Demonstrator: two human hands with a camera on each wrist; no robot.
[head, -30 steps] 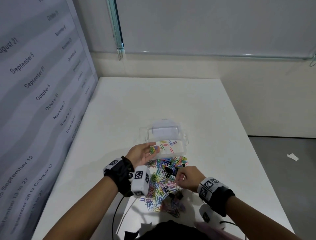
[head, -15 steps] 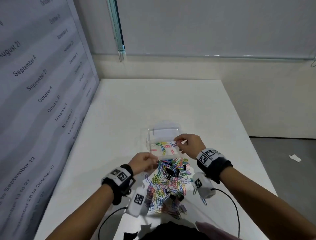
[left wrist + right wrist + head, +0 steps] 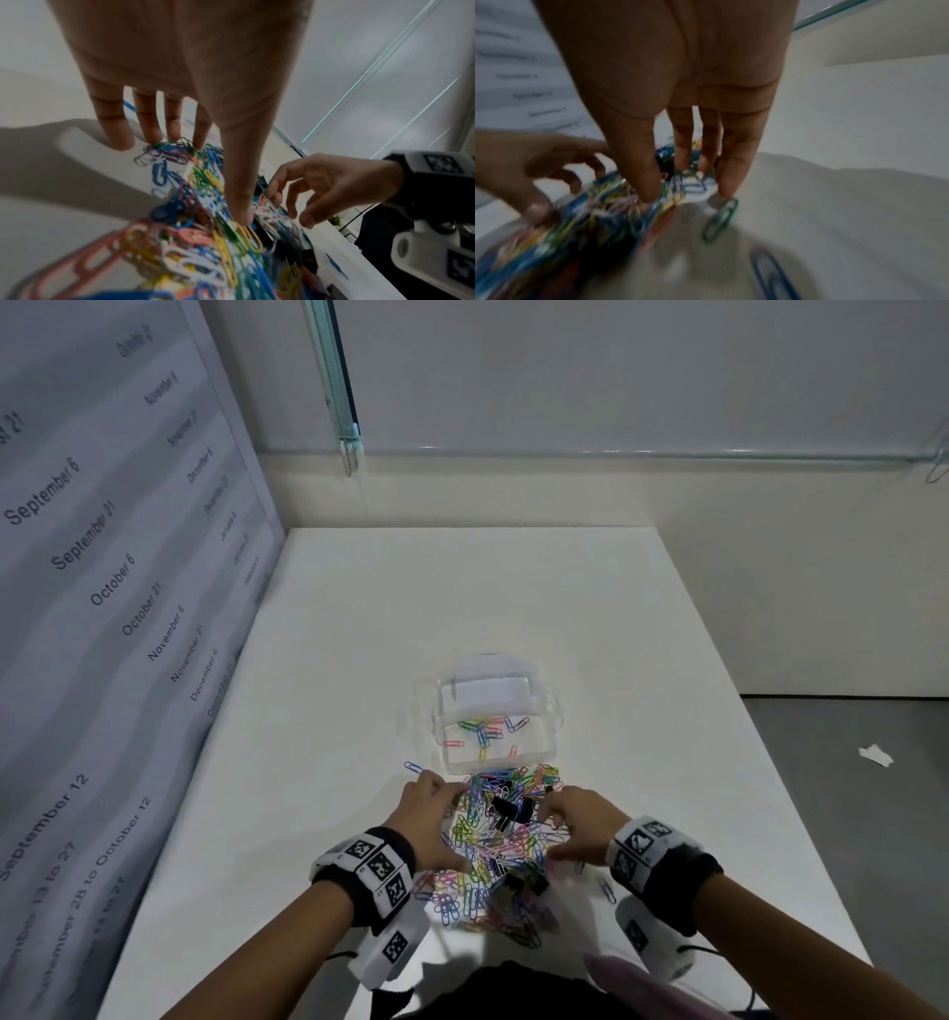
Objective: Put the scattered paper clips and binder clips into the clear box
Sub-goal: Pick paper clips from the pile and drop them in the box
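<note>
Most of the job is still ahead, by my reckoning. The clear box [image 3: 495, 729] stands open on the white table [image 3: 359, 618], just above the centre of the head view, and only a thin scatter of paper clips lies on its floor. Just below it, touching or nearly touching its near wall, the big heap of coloured paper clips [image 3: 493, 850] is still on the table, with black binder clips [image 3: 508, 809] mixed in. None of the binder clips shows in the box yet.

The left hand [image 3: 431, 819] comes down on the heap's left edge, fingers [image 3: 113, 130] spread apart and fairly straight, tips touching clips, thumb pressed into the pile. The right hand [image 3: 580, 829] flanks the heap's right side, its fingers [image 3: 731, 174] also apart and reaching down; neither hand has closed on anything. One green clip [image 3: 720, 220] lies loose at the right fingertips.
</note>
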